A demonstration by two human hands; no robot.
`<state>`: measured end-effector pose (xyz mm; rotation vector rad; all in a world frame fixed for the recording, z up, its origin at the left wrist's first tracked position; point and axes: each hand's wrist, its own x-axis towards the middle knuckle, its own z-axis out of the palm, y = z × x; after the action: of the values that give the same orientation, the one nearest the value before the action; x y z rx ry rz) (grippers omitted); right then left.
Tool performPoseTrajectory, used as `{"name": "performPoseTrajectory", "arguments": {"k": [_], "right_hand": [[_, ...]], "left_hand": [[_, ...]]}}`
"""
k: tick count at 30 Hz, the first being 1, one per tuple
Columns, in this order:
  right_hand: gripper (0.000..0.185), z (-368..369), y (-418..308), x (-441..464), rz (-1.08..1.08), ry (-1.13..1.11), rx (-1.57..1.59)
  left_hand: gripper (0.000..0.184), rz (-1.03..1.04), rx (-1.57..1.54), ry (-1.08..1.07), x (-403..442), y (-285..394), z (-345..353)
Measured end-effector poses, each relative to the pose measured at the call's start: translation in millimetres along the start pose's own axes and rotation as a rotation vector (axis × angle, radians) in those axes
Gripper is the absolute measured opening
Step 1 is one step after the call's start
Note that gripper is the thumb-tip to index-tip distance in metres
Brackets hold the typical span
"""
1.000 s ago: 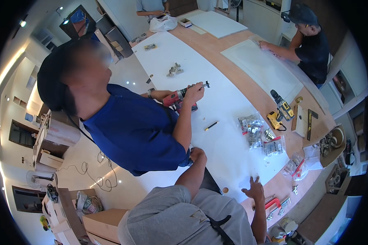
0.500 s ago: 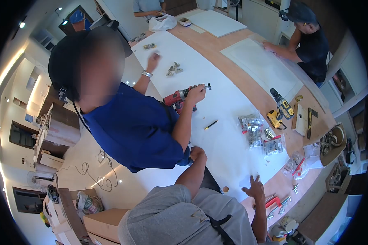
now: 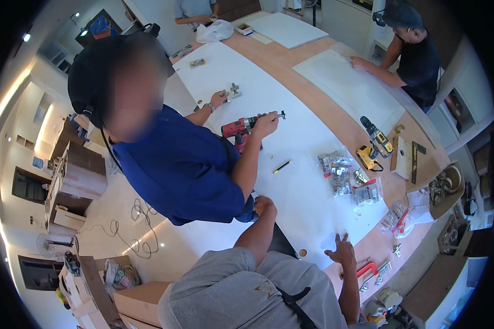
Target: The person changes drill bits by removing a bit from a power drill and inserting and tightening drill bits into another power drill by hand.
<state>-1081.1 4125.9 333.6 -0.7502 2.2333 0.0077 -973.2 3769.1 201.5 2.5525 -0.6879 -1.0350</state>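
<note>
My right hand [image 3: 343, 250] rests with fingers spread on the near edge of a long white panel [image 3: 307, 159]. My left hand [image 3: 264, 206] is bent at the wrist by the panel's left edge, beside the co-worker's hip, and its fingers are hidden. A round hole [image 3: 302, 253] shows in the panel between my hands. A co-worker in a blue shirt [image 3: 175, 164] holds a red drill [image 3: 236, 128] over the panel, one hand near its bit, while the other hand touches metal hinges [image 3: 234, 92]. A pencil [image 3: 282, 166] lies on the panel.
Bags of hinges [image 3: 340, 174] lie on the panel's right side. Beyond them are a yellow drill [image 3: 376, 143], a square [image 3: 417, 162] and a cardboard box [image 3: 444, 186]. A red clamp [image 3: 368, 270] lies right of my hand. Another person [image 3: 411, 60] leans over a white board [image 3: 348, 90].
The blue-shirted co-worker's free hand has come down from above the panel to the hinges. Both my hands have stayed where they were.
</note>
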Motion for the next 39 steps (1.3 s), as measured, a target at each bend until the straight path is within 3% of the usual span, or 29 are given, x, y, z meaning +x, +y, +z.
{"name": "performPoseTrajectory", "arguments": {"k": [12,15,39], "right_hand": [[0.101,2,2,2,-0.017,0.011,-0.006],[0.101,3,3,2,-0.019,0.016,-0.015],[0.102,1,-1,-1,-0.02,0.031,-0.046]], "left_hand": [[0.053,-0.022,-0.058,-0.089,-11,3,-15],[0.054,-0.103,-0.094,-0.023,-6,4,-7],[0.043,-0.006,0.032,0.131,30,-14,30]]}}
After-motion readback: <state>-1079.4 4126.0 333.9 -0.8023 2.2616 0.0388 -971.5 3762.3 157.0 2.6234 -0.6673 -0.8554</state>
